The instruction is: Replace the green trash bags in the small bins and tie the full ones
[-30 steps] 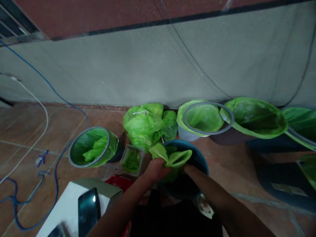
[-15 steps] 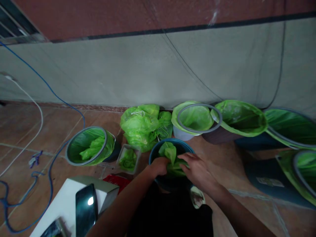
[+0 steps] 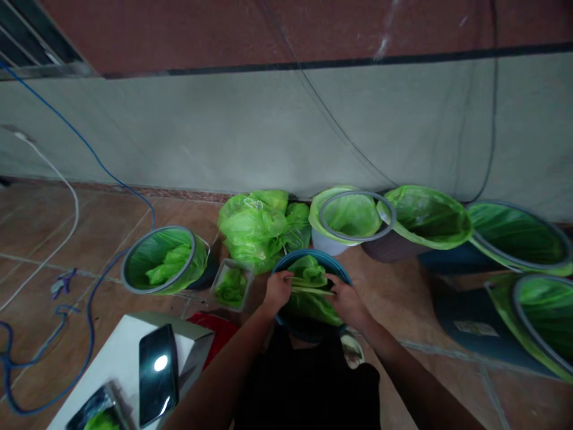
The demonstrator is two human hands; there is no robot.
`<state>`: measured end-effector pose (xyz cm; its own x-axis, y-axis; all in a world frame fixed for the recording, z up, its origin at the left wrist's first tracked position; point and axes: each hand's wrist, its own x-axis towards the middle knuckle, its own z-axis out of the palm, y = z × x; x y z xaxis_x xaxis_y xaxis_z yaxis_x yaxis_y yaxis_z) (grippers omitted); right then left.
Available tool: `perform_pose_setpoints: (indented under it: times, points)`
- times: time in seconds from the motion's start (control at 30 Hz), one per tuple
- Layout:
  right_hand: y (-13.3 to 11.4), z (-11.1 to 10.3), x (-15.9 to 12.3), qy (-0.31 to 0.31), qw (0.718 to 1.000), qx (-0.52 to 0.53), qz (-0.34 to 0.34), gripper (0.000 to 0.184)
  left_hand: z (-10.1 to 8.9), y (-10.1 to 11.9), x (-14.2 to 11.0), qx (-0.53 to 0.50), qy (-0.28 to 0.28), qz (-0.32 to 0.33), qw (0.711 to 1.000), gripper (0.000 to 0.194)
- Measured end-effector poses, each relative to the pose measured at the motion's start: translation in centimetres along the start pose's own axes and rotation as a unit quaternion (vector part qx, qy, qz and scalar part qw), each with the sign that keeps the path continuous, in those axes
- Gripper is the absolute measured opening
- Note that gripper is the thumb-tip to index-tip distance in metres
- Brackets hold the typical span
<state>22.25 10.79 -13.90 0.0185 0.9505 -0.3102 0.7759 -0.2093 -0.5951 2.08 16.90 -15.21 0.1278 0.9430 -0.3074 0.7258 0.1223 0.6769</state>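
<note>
Both my hands are over a blue bin (image 3: 332, 261) that stands on the floor in front of my knees. A thin green plastic bag (image 3: 308, 307) hangs down inside it. My left hand (image 3: 279, 291) pinches one side of the bag's mouth at the bin's left edge. On the right side, my right hand (image 3: 347, 300) pinches the opposite side. Between them the bag's edges are pulled into taut, pale straight lines. Part of the bag is bunched up behind these lines. The bin's bottom is hidden.
Several bag-lined bins stand to the right, one being a white bin (image 3: 331, 242). Stuffed green bags (image 3: 255, 224) lean on the wall. To the left are a lined bin (image 3: 156, 292), a clear tub (image 3: 230, 304), a white box (image 3: 111, 352) with a phone (image 3: 157, 373), and a blue cable (image 3: 92, 310).
My hands have moved apart to either side of the bin, stretching the bag's mouth between them. Before, they were closer together, with the bag crumpled between them.
</note>
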Motion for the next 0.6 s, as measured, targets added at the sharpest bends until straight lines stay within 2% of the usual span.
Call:
perform_pose_setpoints:
  times: [0.1,0.17,0.27,0.3,0.33,0.4,0.47,0.53,0.6]
  points:
    - [2.1,-1.9,-2.4,0.103,0.983,0.134,0.071,0.045,0.0,-0.1,0.1,-0.023,0.049,-0.016,0.998,0.026]
    - [3.6,-2.2,-4.9,0.145,0.946,0.239,0.166,0.048,-0.3,-0.3,0.1,-0.038,0.075,-0.023,0.996,0.025]
    - [5.1,-0.9,-9.2,0.134,0.863,0.393,0.289,0.053,-0.8,-0.9,0.0,-0.057,0.112,-0.034,0.991,0.024]
    - [5.5,-0.1,-10.5,0.116,0.846,0.413,0.316,0.054,-0.9,-1.2,-0.1,-0.063,0.122,-0.037,0.99,0.023]
    - [5.8,0.6,-11.7,0.096,0.842,0.411,0.335,0.054,-1.0,-1.4,-0.3,-0.067,0.129,-0.04,0.989,0.023]
    - [6.2,1.5,-13.0,0.067,0.871,0.35,0.337,0.057,-1.2,-2.0,-0.8,-0.078,0.138,-0.046,0.986,0.022]
    - [6.2,1.1,-13.0,0.073,0.923,0.244,0.289,0.064,-1.3,-2.7,-1.4,-0.095,0.138,-0.05,0.985,0.022]
    - [5.3,-0.5,-11.4,0.114,0.959,0.143,0.217,0.072,-1.4,-3.1,-1.9,-0.114,0.132,-0.052,0.983,0.022]
    - [3.5,-2.6,-8.9,0.154,0.972,0.075,0.16,0.072,-1.6,-3.3,-2.3,-0.124,0.126,-0.05,0.983,0.023]
